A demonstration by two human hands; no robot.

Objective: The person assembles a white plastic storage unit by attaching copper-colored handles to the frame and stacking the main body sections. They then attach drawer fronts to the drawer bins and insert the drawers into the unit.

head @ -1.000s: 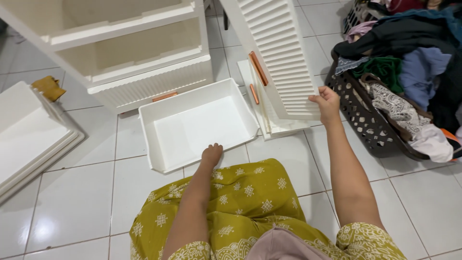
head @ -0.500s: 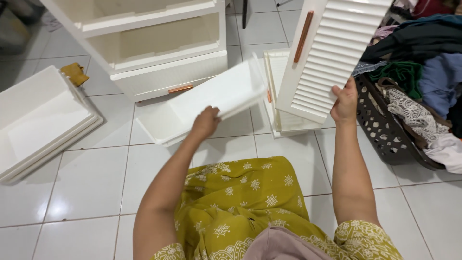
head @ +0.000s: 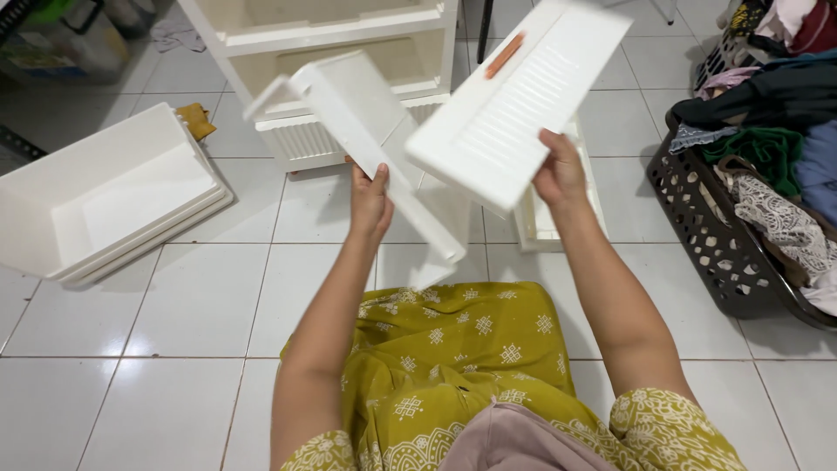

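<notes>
Head view. The left hand (head: 370,199) is raised above the floor and grips the near edge of a white drawer tray (head: 366,139); the thumb lies along the tray's face and the remaining fingers are wrapped behind it, hidden from view. The tray is held clear of the tiles, tilted steeply, its far end up and to the left, its near corner pointing down toward the lap.

The right hand (head: 560,171) grips the near edge of a white slatted drawer front (head: 523,96) with an orange handle (head: 505,55). The fingers are closed on the panel's edge, with the thumb on the side toward the camera. The panel is held in the air, tilted, just right of the tray and overlapping it in this view; whether the two parts touch cannot be told.

Beyond both hands stands a white drawer cabinet (head: 331,44) with open bays. Two stacked white drawers (head: 105,201) lie on the tiled floor (head: 157,314) at left. Another white drawer part (head: 536,222) rests on the floor behind the right forearm. A dark laundry basket (head: 724,235) heaped with clothes stands at right. A yellow patterned garment (head: 453,366) covers the lap in the near foreground.
</notes>
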